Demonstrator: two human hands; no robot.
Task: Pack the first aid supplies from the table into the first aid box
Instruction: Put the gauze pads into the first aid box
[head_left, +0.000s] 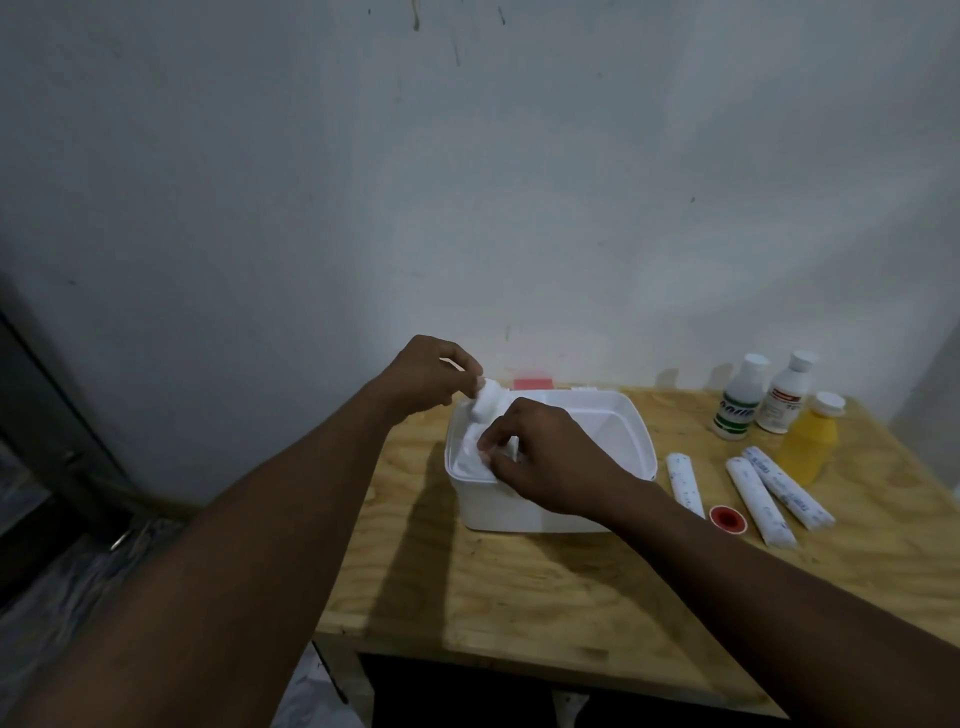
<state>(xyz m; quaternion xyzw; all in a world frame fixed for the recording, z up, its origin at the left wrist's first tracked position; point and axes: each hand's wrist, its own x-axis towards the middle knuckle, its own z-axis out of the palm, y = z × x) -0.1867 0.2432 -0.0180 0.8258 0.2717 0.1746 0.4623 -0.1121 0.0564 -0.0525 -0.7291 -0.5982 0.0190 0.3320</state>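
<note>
Head-worn wide view, facing forward and down, close over wooden table (519, 597)

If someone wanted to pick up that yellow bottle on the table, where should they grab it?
Probably around the middle of the yellow bottle, coming from the front right. It stands upright with a white cap, its body round and wide enough for a hand to wrap. Two white bottles stand close on its left and wrapped bandage rolls lie just in front, so those sides are crowded.

Both hands work over the open white first aid box (613, 441) on the wooden table (519, 587). The left hand (423, 379) pinches a white roll (485, 402) at the box's 10 o'clock rim; the right hand (550, 467) grips white material inside. Three bottles (779, 405) and wrapped bandage rolls (758, 499) lie at 3 o'clock.
</note>
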